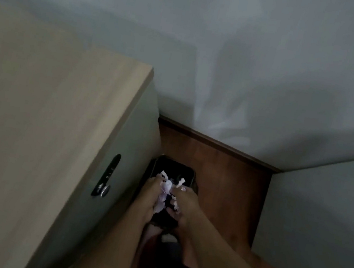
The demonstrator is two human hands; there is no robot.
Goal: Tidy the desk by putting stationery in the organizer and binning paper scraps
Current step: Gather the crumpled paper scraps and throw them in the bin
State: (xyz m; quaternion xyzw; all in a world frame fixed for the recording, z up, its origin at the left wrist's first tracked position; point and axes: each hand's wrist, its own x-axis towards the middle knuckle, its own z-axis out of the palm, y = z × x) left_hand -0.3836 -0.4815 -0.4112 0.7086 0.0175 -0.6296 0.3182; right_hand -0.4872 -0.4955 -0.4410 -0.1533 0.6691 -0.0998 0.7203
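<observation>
A black bin (169,167) stands on the floor beside the desk's side panel. Both of my hands hang directly over its mouth. My left hand (148,196) and my right hand (185,204) are cupped together around a wad of pale torn paper scraps (166,190). White strips poke out above my fingertips. Most of the bin's inside is dark and hidden by my hands. The organizer and the stationery are out of view.
The beige desk top (35,111) fills the left; its grey side panel carries a black handle with a lock (106,176). A brown wooden floor (222,176) runs to the pale wall (231,49). A grey-blue panel (319,226) closes the right side.
</observation>
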